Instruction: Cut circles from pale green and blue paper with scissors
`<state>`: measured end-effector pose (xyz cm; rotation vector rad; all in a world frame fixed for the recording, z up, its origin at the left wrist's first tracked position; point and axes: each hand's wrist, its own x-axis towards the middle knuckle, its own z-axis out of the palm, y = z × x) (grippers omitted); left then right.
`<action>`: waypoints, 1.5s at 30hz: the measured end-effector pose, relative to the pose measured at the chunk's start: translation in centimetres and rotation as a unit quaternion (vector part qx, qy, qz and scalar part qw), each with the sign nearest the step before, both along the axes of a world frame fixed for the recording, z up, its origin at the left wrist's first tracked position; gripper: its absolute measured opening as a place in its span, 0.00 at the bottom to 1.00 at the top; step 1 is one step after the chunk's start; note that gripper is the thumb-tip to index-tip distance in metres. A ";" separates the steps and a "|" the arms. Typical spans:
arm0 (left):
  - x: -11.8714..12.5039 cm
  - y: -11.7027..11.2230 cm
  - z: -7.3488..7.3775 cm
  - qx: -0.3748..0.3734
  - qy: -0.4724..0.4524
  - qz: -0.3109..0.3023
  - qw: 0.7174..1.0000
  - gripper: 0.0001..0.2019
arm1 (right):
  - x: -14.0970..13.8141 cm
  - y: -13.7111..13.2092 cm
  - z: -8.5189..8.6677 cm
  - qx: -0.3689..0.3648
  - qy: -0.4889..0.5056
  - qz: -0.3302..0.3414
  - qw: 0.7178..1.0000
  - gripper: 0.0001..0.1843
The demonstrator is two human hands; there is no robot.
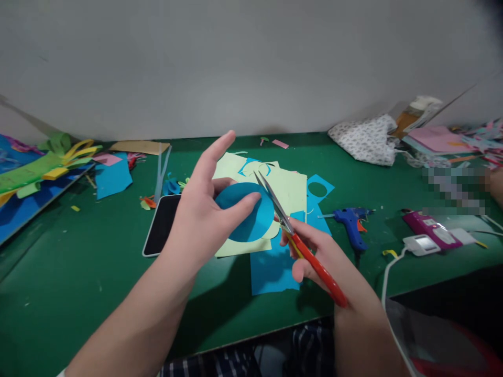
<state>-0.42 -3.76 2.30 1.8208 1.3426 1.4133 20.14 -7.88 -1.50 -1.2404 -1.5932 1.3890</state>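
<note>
Evidently, the left hand pinches a blue disc between thumb and fingers, over pale paper between the tabletop's near and far edges. The right hand is wrapped round the scissors, blades slightly parted by the disc's right rim; whether they touch is hard to tell. The disc looks light, fairly stiff and easily creased, best pinched flat, fingers clear of the blades.
</note>
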 end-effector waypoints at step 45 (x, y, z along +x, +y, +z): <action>0.4 0.5 0.3 -0.081 0.021 0.000 0.996 0.17 | -1.0 0.1 -0.4 0.019 0.105 -0.129 0.986 0.34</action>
